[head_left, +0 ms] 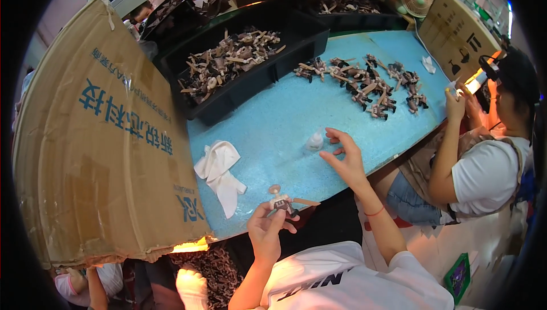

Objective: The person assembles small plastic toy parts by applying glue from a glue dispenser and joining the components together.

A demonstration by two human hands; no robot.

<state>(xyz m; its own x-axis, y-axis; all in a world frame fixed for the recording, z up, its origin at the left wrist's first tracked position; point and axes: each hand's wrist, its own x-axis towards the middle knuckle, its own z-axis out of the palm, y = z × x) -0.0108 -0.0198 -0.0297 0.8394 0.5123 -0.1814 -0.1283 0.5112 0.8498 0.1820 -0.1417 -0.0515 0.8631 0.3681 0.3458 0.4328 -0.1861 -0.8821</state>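
Observation:
At the table's near edge my left hand (266,231) grips a small toy figure (281,203) with a round pale head, dark legs and a long tan blade-like piece sticking out to the right. My right hand (346,160) hovers over the blue table, thumb and fingers apart, with nothing between them. Just left of those fingertips stands a small white bottle (314,141). A crumpled white cloth (221,172) lies on the table to the left, beyond my left hand.
Loose similar figures (364,85) cover the table's far right. Behind, a black bin (239,92) holds a heap of them. A large cardboard sheet (108,139) walls off the left side. At right sits a co-worker (484,162), holding something small near a cardboard panel (456,33).

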